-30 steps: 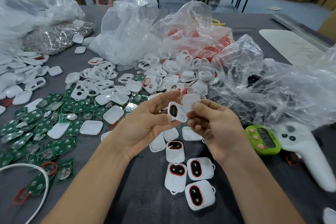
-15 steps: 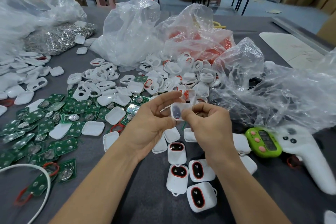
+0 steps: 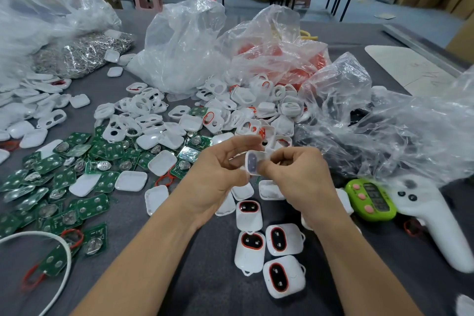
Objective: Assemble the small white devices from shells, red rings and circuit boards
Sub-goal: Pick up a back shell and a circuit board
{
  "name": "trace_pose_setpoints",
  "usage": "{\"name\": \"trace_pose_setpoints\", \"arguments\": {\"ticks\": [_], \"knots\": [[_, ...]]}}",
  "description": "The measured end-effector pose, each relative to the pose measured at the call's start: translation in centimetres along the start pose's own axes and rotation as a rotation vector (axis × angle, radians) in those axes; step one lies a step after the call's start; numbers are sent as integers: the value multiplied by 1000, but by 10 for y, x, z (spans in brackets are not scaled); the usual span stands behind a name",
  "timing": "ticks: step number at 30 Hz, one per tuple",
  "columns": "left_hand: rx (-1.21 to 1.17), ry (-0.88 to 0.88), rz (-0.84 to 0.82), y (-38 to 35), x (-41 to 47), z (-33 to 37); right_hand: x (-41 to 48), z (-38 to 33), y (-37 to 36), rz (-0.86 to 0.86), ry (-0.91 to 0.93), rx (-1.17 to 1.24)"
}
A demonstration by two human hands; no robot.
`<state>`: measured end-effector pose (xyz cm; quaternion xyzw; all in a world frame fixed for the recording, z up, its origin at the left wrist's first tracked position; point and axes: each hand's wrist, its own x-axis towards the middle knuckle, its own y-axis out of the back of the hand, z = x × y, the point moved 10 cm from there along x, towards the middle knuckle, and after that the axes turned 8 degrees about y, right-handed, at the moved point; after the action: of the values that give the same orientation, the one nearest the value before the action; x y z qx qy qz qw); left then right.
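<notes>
White finished devices (image 3: pixel 283 276): four; one shell (image 3: pixel 252 165) pinched by left hand (image 3: pixel 218 179), right hand (image 3: pixel 304 178).

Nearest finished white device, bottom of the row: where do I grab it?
Likely from above, at the near end: pinch the nearest finished device across its two long side edges. It lies flat, face up, and other finished devices crowd its far end.

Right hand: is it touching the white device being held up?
Touching. Head view shows the right hand pinching the white device at its lower edge.
</notes>
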<state>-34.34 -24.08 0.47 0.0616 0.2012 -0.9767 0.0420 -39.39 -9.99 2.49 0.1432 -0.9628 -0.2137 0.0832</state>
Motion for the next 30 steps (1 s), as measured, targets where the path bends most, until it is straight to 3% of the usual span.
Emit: {"name": "trace_pose_setpoints", "arguments": {"ticks": [3, 5, 7, 10, 12, 17, 24, 30], "knots": [[-12, 5, -16, 0, 0, -1, -5, -8, 15, 142, 67, -312], [-53, 7, -46, -2, 0, 1, -6, -8, 21, 189, 77, -367], [-133, 15, -81, -4, 0, 2, -3, -3, 14, 99, 42, -207], [-250, 26, -122, -5, 1, 4, -1, 3, -8, -66, -62, 317], [-285, 28, -134, -5, 2, 6, 0, 2, -11, -95, -73, 469], [-247, 36, -153, -6, 0, 4, -1, -1, -4, -29, -39, 406], [-180, 3, -117, -7, -1, 4, -8, 0, -19, -33, -168, 690], [-180, 50, -224, -16, -6, 5, -9, -6, -16, -96, -97, 490]]}}
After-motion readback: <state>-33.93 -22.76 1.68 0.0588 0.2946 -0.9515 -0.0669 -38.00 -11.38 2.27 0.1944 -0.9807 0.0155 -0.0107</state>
